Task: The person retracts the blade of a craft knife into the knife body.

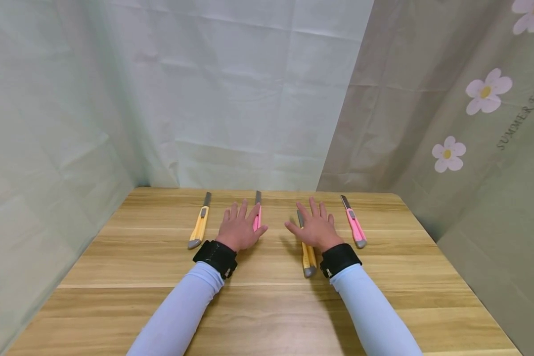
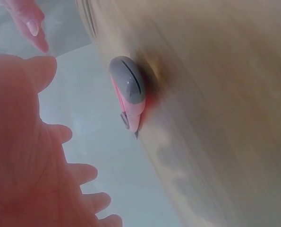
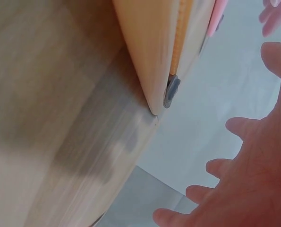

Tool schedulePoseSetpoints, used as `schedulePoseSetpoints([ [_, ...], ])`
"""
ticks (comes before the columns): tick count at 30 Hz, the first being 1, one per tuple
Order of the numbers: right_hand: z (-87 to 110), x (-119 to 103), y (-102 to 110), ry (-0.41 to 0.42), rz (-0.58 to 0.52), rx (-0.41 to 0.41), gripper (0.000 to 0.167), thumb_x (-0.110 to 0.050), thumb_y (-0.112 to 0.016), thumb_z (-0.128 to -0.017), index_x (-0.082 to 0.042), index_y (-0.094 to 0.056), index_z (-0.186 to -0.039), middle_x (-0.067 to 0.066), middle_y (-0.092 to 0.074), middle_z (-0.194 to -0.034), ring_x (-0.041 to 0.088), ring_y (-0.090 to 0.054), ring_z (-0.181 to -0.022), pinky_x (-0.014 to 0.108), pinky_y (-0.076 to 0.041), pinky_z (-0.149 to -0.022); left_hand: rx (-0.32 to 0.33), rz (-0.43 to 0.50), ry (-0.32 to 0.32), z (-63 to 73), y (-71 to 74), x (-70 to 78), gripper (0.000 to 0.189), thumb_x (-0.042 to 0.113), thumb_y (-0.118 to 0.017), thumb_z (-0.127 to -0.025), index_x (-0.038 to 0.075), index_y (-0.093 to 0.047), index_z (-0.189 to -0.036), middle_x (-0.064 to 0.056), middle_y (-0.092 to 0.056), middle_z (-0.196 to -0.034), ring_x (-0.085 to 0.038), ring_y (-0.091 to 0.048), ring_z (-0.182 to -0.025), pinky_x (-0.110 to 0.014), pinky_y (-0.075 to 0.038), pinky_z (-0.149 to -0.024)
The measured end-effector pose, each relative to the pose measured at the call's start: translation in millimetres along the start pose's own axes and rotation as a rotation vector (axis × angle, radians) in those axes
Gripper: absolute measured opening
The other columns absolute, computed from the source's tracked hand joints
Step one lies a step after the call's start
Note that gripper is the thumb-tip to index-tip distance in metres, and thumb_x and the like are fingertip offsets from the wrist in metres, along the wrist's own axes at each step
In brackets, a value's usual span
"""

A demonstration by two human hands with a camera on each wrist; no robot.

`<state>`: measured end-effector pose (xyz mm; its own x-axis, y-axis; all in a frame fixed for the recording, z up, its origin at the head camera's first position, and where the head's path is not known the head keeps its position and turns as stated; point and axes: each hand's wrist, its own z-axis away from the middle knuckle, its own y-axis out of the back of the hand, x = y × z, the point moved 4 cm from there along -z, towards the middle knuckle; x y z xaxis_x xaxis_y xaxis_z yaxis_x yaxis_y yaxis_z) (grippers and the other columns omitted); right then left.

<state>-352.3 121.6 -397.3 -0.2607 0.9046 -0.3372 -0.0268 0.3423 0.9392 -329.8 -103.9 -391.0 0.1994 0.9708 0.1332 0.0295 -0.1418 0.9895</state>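
Note:
Fingers spread, my left hand hovers over the table, palm down, partly covering a pink utility knife. In the left wrist view that pink knife lies on the wood, apart from the palm. My right hand, also spread and holding nothing, is above a yellow utility knife whose middle it hides. The right wrist view shows this yellow knife close up, with a gap to the fingers. Another yellow utility knife lies left of my left hand. A second pink utility knife lies to the right, blade pointing away.
The wooden table has its far edge just beyond the blades. A pale curtain hangs behind and at the left. On the right, a curtain with printed flowers hangs beside the table. All visible blades are extended.

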Motion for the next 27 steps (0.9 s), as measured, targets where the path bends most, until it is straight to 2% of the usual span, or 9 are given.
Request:
schedulePoseSetpoints([
  [5, 1.1, 1.6, -1.1, -0.005, 0.006, -0.003, 0.085, -0.072, -0.045, -0.097, -0.024, -0.025, -0.164, 0.017, -0.002, -0.173, 0.05, -0.002, -0.157, 0.077, -0.011, -0.118, 0.003, 0.004, -0.001, -0.3, -1.9, 0.3, 0.078, 0.063, -0.045, -0.103, 0.02, -0.023, -0.164, -0.021, -0.016, -0.17, -0.05, -0.014, -0.156, -0.064, -0.014, -0.125],
  [12, 3.6, 0.8, 0.0, -0.008, 0.007, -0.006, 0.084, -0.072, -0.045, -0.097, -0.024, -0.025, -0.164, 0.018, -0.004, -0.173, 0.051, -0.003, -0.157, 0.078, -0.011, -0.117, -0.024, 0.016, 0.007, -2.5, -6.0, -0.4, 0.083, 0.067, -0.043, -0.101, 0.021, -0.018, -0.165, -0.02, -0.011, -0.172, -0.048, -0.009, -0.157, -0.063, -0.01, -0.126],
  [18, 3.6, -0.6, 0.8, 0.0, 0.002, -0.007, 0.083, -0.07, -0.045, -0.099, -0.022, -0.026, -0.164, 0.02, -0.006, -0.172, 0.053, -0.005, -0.156, 0.08, -0.012, -0.115, -0.014, 0.022, 0.003, -2.9, -3.3, -1.7, 0.086, 0.069, -0.046, -0.099, 0.022, -0.017, -0.166, -0.02, -0.011, -0.171, -0.049, -0.009, -0.157, -0.064, -0.011, -0.126],
  [27, 3.1, 1.1, 1.1, -0.02, 0.023, -0.021, 0.085, -0.073, -0.043, -0.097, -0.024, -0.025, -0.164, 0.018, -0.007, -0.173, 0.05, -0.006, -0.157, 0.077, -0.013, -0.117, -0.008, 0.025, 0.008, -4.1, -6.5, -3.3, 0.087, 0.069, -0.047, -0.099, 0.022, -0.016, -0.166, -0.02, -0.011, -0.171, -0.05, -0.01, -0.157, -0.064, -0.011, -0.126],
])
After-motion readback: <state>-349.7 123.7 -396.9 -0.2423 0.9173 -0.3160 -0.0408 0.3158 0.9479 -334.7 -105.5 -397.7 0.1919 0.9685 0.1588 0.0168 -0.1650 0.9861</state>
